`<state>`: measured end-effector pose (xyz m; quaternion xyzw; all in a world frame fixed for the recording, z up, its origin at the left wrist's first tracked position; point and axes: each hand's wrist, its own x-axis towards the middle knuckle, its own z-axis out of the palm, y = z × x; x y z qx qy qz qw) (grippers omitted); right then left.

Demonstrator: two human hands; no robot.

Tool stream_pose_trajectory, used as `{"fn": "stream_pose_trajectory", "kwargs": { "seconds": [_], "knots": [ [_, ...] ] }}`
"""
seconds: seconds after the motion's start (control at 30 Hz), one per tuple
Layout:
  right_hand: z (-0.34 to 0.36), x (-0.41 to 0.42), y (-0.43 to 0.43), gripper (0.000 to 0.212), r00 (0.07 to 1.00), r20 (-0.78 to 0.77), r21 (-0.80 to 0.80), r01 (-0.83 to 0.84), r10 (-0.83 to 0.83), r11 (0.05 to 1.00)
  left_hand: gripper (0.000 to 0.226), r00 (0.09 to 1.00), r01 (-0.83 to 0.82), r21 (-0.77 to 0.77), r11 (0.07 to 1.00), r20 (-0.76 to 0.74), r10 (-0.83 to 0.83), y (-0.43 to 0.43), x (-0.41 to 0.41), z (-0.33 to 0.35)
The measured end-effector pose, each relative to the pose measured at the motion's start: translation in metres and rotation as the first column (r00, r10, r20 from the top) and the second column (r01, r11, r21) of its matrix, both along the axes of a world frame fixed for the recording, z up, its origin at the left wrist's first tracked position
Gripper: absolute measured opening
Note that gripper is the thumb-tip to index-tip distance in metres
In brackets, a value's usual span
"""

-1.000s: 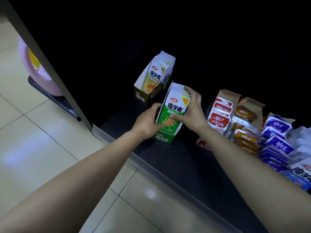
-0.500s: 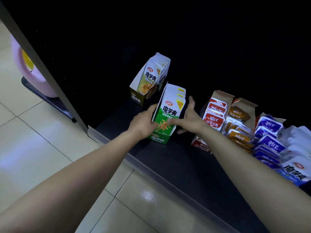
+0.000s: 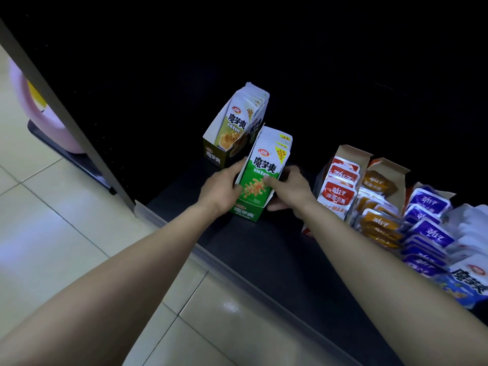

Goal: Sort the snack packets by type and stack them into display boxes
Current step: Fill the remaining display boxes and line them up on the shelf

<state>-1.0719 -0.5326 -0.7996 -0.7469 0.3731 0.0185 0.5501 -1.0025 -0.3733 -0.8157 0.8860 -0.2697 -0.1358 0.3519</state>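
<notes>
A green display box [image 3: 247, 212] filled with green-and-white snack packets [image 3: 266, 165] stands on the dark bottom shelf [image 3: 264, 249]. My left hand [image 3: 220, 187] grips the box's left side, thumb on the front. My right hand [image 3: 289, 190] holds its right side, with the fingers lying across the front packet. Just behind stands an olive-yellow display box [image 3: 215, 153] of matching yellow packets [image 3: 237, 128]. To the right are boxes of red packets [image 3: 338, 191], orange packets [image 3: 380, 204] and purple packets [image 3: 427, 225].
A blue-and-white packet [image 3: 467, 283] lies at the far right edge among white ones. The shelf's grey upright [image 3: 60, 112] runs down the left, with a pink object on a dark base [image 3: 47, 120] behind it. Pale floor tiles [image 3: 66, 247] lie below the shelf lip.
My right hand came down from the top of the green packets to the box's right side. The green box sits slightly nearer the yellow one; my left hand kept its grip.
</notes>
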Motion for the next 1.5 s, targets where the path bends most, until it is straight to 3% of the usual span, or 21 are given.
{"fn": "stream_pose_trajectory", "kwargs": {
  "seconds": [0.07, 0.13, 0.23, 0.37, 0.43, 0.53, 0.7, 0.83, 1.1, 1.17, 1.3, 1.4, 1.5],
  "knots": [
    [-0.002, -0.001, -0.002, 0.074, 0.999, -0.017, 0.198, 0.049, -0.046, 0.979, 0.063, 1.0, -0.018, -0.048, 0.999, 0.025, 0.019, -0.002, 0.003, -0.004],
    [-0.002, 0.002, -0.004, 0.064, 0.996, -0.034, 0.298, 0.087, -0.08, 0.951, 0.053, 0.999, -0.054, -0.156, 0.986, -0.002, 0.054, -0.005, 0.007, -0.007],
    [-0.005, 0.013, -0.006, 0.038, 0.993, -0.012, 0.266, 0.117, -0.118, 0.957, 0.041, 0.993, -0.12, -0.258, 0.959, -0.052, 0.11, -0.012, 0.007, -0.006],
    [-0.005, 0.032, -0.01, 0.026, 0.985, 0.009, 0.191, 0.167, -0.172, 0.967, 0.046, 0.946, -0.251, -0.2, 0.947, 0.155, 0.283, -0.01, 0.009, 0.001],
    [-0.004, 0.042, -0.012, 0.024, 0.98, 0.017, 0.173, 0.191, -0.196, 0.966, 0.058, 0.949, -0.246, -0.107, 0.963, 0.174, 0.262, -0.005, 0.021, 0.001],
    [-0.003, 0.056, -0.013, 0.029, 0.973, 0.061, 0.16, 0.21, -0.222, 0.964, 0.067, 0.984, -0.177, -0.005, 0.984, 0.023, 0.177, -0.002, 0.033, -0.006],
    [-0.007, 0.072, -0.013, 0.05, 0.971, 0.153, 0.09, 0.171, -0.183, 0.981, 0.063, 0.988, -0.148, -0.075, 0.986, 0.034, 0.151, -0.006, 0.031, -0.008],
    [-0.01, 0.074, -0.013, 0.046, 0.973, 0.2, 0.095, 0.101, -0.119, 0.99, 0.065, 0.993, -0.114, -0.095, 0.989, 0.024, 0.117, -0.008, 0.029, -0.009],
    [-0.005, 0.059, -0.015, 0.053, 0.981, 0.192, 0.166, -0.068, 0.035, 0.984, 0.074, 0.986, -0.082, -0.119, 0.99, -0.151, 0.063, -0.012, 0.021, -0.004],
    [0.001, 0.054, -0.011, 0.061, 0.981, 0.192, 0.131, -0.057, 0.031, 0.99, 0.073, 0.992, -0.112, -0.082, 0.99, -0.073, 0.106, -0.01, 0.016, -0.001],
    [0.017, 0.035, 0.002, 0.048, 0.963, 0.27, 0.008, -0.019, 0.016, 1.0, 0.047, 0.94, -0.191, -0.142, 0.971, 0.26, 0.222, -0.015, 0.001, 0.008],
    [0.035, 0.01, 0.002, 0.032, 0.934, 0.356, -0.089, 0.0, 0.031, 0.996, 0.03, 0.931, -0.124, -0.274, 0.954, 0.3, 0.207, -0.027, -0.014, 0.018],
    [0.056, -0.027, -0.005, 0.031, 0.906, 0.422, -0.153, 0.039, 0.03, 0.987, 0.026, 0.952, -0.002, -0.316, 0.949, 0.291, 0.099, -0.05, -0.039, 0.021]
  ]
}}
